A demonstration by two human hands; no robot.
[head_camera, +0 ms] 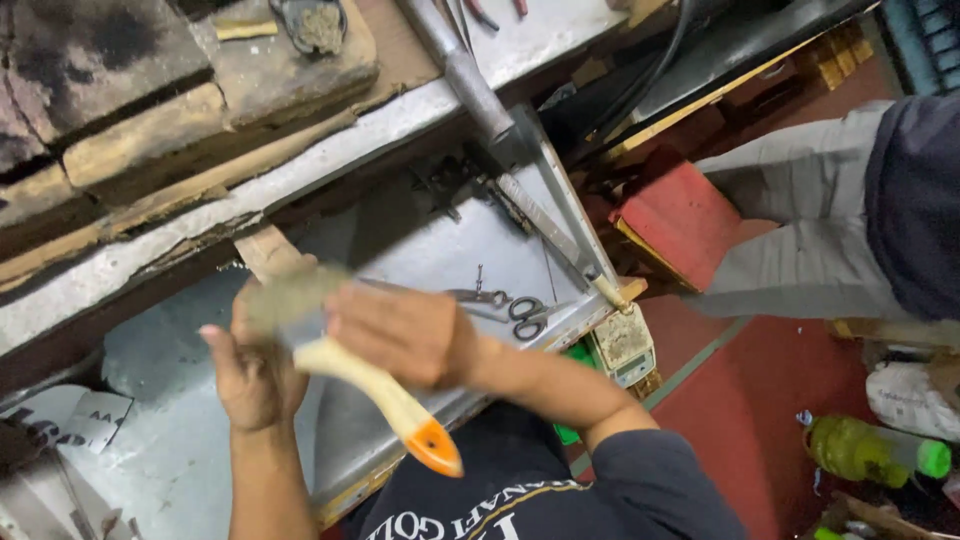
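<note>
Two hands meet over a metal tray [440,250] at the bench edge, both on one paintbrush [370,385]. Left hand [255,375] sits lowest-left, palm up and fingers loosely open, cupped under the bristle end; what it grips, if anything, is blurred, so cannot tell whether it's closed on something. Brush bristles [290,298] lie just above that palm, smeared by motion. Right hand [405,335] comes in from the right, forearm crossing the body, fingers wrapped over the ferrule and upper handle. Long axis of the brush runs diagonal: bristles up-left by the left hand, cream handle down-right, orange tip [437,445] pointing toward the person's chest. So the working end is nearer the left hand, the free handle end is nearest the body, below the right wrist. Hands close together, touching or nearly so at the bristles. Further right on the tray, scissors [505,308] lie flat, apart from both hands. Small scale [622,345] hangs at the tray's right corner. Another person's trouser legs [810,230] far right, green bottle [870,450] on the red floor.
</note>
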